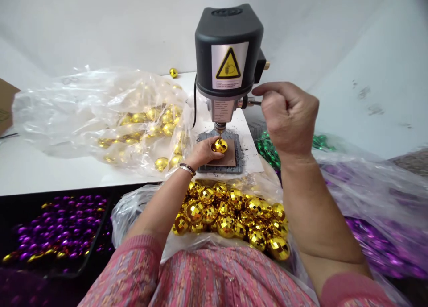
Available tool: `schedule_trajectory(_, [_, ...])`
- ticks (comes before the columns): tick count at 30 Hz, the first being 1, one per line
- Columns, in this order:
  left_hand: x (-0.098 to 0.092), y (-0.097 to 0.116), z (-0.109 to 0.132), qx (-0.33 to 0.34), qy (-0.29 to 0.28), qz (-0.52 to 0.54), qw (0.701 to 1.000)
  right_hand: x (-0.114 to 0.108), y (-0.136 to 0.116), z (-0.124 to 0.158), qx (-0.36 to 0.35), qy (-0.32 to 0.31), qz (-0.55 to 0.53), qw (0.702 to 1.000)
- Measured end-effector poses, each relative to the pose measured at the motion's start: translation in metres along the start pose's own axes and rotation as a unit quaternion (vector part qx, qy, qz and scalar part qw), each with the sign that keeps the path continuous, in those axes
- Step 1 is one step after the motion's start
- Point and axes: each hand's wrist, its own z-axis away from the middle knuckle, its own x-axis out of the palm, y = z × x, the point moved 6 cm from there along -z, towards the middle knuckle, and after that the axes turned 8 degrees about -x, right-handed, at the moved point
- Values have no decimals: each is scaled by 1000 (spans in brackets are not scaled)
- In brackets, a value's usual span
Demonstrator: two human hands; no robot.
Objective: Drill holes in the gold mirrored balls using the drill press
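Pink patterned garment [230, 275] fabric occupies the near edge, with a pile of faceted gold balls [225, 224] directly in front of it on clear plastic [132, 211]. Beyond these, on the white tabletop [30, 177], stands a small drill press [230, 32] bearing a yellow warning triangle [229, 65]. Its base [238, 151] carries a brown board [227, 160].

Workpiece position: one gold ball [221, 145] sits over the board, directly beneath the drill bit [220, 135]. Whether the tip has entered the ball or only meets its top cannot be determined from this view.

Hand positions: the left hand [204, 152] grips the ball from the side, between thumb and fingers. The right hand [290, 113] is closed around the outer end of the feed lever [255, 103], index finger directed toward the motor housing.

Step in hand, as judged: drilling the ball, at or near bit contact. The next move appears to call for steady lever control, with the ball held firmly and its centre aligned to the bit. Keep the left fingers clear of the bit. A smooth, round shell may roll or spin if the grip slackens; withdraw the bit fully before releasing the ball.
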Motion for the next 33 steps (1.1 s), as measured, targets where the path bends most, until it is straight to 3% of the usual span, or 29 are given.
schedule_trajectory(9, [1, -1, -1, 2, -5, 5, 1000, 4, 14, 38, -23, -2, 80, 996])
schedule_trajectory(17, [3, -4, 1, -8, -27, 11, 1000, 8, 26, 56, -71, 19, 91, 993])
schedule_trajectory(29, [0, -5, 6, -15, -23, -4, 1000, 16, 52, 83, -86, 56, 90, 991])
schedule_trajectory(33, [1, -1, 8, -13, -25, 5, 1000, 14, 41, 66, -66, 98, 44, 992])
